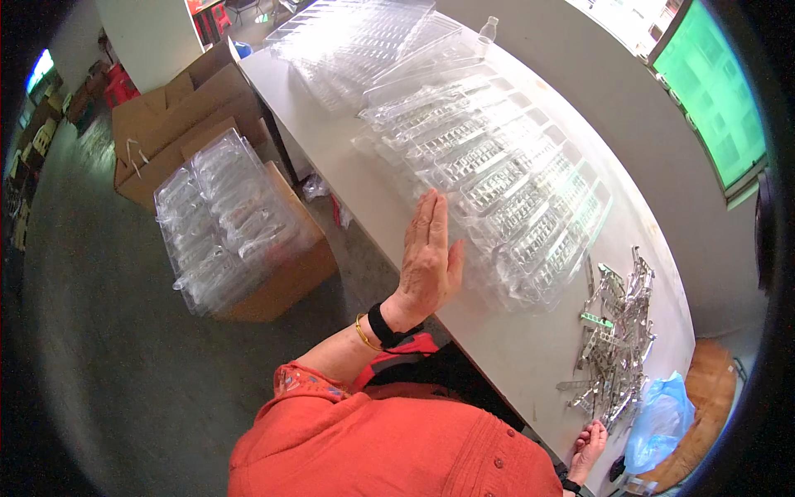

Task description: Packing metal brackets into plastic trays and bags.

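Observation:
My left hand (426, 257) is held with its fingers stretched out and the thumb apart, at the near left edge of a stack of clear plastic trays (497, 178). Long silvery metal pieces lie in rows in the tray's slots. I cannot tell whether the hand touches the tray. At the right, my right hand (588, 450) is at the near edge of a heap of slim, silvery metal pieces (614, 340). Its fingertips are pinched together; what they hold, if anything, is too small to make out. One piece in the heap looks green.
More clear trays (339, 50) are piled at the white table's (530, 364) far end, near a small clear bottle (489, 30). Left of the table, filled trays (228, 219) rest on a cardboard box (286, 286). A blue plastic bag (660, 422) lies beyond my right hand.

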Motion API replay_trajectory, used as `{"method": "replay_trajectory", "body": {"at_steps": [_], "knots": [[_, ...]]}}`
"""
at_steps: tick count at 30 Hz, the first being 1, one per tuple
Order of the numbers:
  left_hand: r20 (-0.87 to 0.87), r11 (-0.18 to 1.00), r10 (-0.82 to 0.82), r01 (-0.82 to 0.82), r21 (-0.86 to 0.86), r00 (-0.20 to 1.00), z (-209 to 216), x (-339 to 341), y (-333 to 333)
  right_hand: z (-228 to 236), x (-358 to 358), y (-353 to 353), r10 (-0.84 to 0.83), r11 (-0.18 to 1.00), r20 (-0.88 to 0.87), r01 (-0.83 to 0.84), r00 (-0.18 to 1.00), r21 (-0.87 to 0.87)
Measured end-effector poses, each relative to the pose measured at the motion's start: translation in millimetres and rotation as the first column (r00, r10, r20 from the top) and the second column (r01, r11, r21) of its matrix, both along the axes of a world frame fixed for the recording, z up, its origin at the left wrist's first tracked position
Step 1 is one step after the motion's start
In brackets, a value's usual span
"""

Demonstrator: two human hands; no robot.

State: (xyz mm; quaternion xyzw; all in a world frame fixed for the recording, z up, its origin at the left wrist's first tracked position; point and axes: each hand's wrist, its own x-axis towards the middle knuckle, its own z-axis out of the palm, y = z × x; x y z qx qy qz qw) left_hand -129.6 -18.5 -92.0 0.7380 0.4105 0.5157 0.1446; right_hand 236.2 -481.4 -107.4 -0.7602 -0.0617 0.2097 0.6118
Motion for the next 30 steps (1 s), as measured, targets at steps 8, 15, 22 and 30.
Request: {"method": "replay_trajectory", "body": {"at_steps": [8, 15, 22, 30], "knots": [[0.014, 1.000, -0.012, 0.012, -0.002, 1.000, -1.7, -0.2, 2.8, -3.5, 1.2, -3.2, -0.033, 0.999, 0.018, 0.034, 0.999, -0.031], [-0.025, 1.000, -0.013, 0.013, 0.009, 1.000, 0.2, 0.3, 2.9, -5.2, 2.6, -4.1, -0.016, 1.000, 0.009, 0.016, 1.000, -0.003], [-0.080, 1.000, 0.014, -0.012, 0.025, 0.997, 2.3, 1.5, 2.3, -5.6, 1.5, -2.8, -0.007, 1.000, 0.021, 0.006, 1.000, 0.011], [-0.112, 0.999, 0.016, -0.012, 0.039, 0.994, 4.0, 3.6, -0.3, -12.0, 4.9, -7.8, -0.021, 1.000, 0.000, 0.021, 1.000, 0.010]]}}
